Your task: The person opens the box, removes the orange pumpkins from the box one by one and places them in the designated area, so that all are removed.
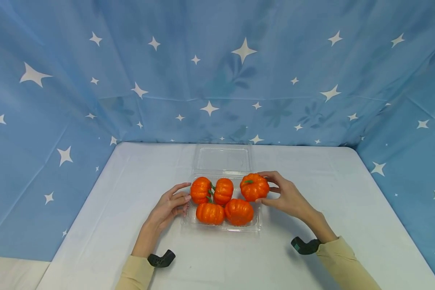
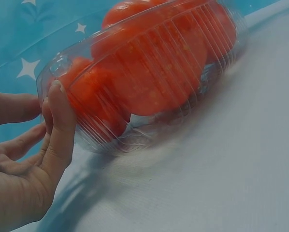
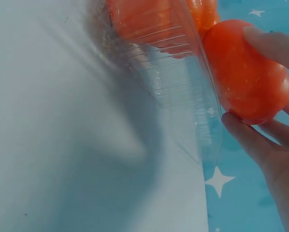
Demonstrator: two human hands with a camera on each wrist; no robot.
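Note:
A clear plastic clamshell box (image 1: 222, 228) lies on the table with its lid folded back. Several small orange toy pumpkins (image 1: 210, 213) sit in it, some showing green stems. My right hand (image 1: 284, 195) holds another pumpkin (image 1: 254, 187) between thumb and fingers, over the box's back right corner. The right wrist view has this pumpkin (image 3: 248, 72) beside the rim, above the box's wall. At the box's left end, my left hand (image 1: 170, 206) rests its fingertips against the side. In the left wrist view, those fingers (image 2: 60, 125) look fairly straight against the plastic wall (image 2: 101, 137).
The transparent lid (image 1: 222, 159) lies flat behind the box, toward the table's far edge. A white cloth covers the table (image 1: 232, 262). Blue curtains (image 1: 217, 72) with white stars stand behind and at both sides. Each wrist wears a dark camera mount (image 1: 161, 258).

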